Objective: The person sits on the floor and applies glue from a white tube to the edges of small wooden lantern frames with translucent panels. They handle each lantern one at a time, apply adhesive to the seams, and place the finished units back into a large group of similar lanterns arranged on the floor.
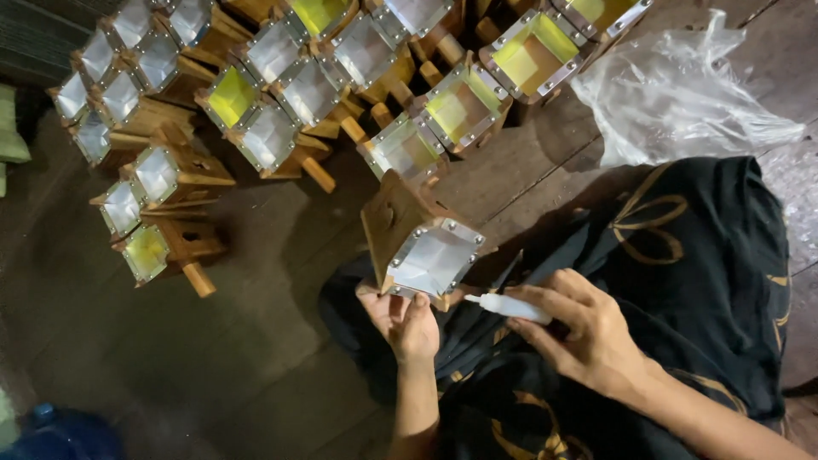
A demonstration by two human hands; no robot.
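My left hand (407,319) clamped under a wooden lantern box with a metal-framed clear pane (423,247) at frame centre, my right hand (581,328) closed on a small white glue tube (509,307) beside it, dark plank floor (213,341), matching boxes (281,94) crowding the top, crumpled clear plastic bag (673,94) upper right

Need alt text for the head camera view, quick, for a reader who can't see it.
The left hand holds a wooden lantern box with a metal-framed pane; the right hand points a small white tube at it. Similar boxes crowd the wooden floor.
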